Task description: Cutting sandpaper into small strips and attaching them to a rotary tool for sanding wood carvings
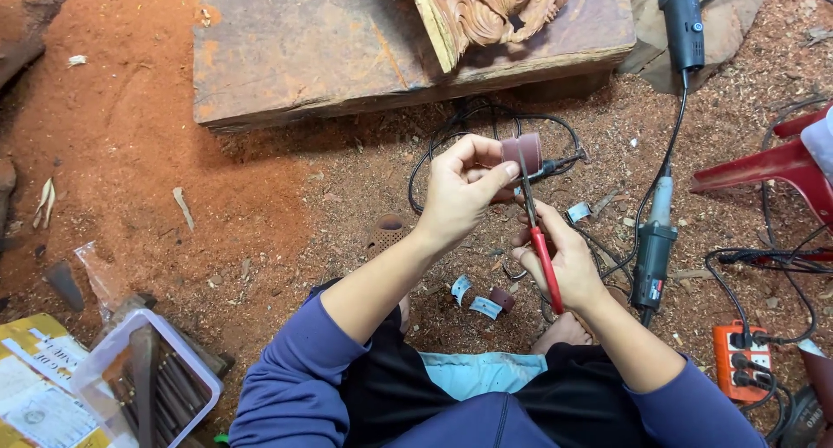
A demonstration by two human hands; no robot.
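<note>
Sanding band (523,152) pinched in left hand (458,192) fingers, right hand (566,261) fingers closed around red-handled scissors (540,240) cutting it

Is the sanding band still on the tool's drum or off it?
On. The reddish sanding band sits wrapped around the drum, pinched by the left hand; red-handled scissors in the right hand meet it.

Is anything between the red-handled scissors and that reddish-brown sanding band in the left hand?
Nothing visible. The left hand pinches the sanding band at its side, and the scissors in the right hand already reach up to the band's lower edge. The fingers sit close to the blades.
</note>
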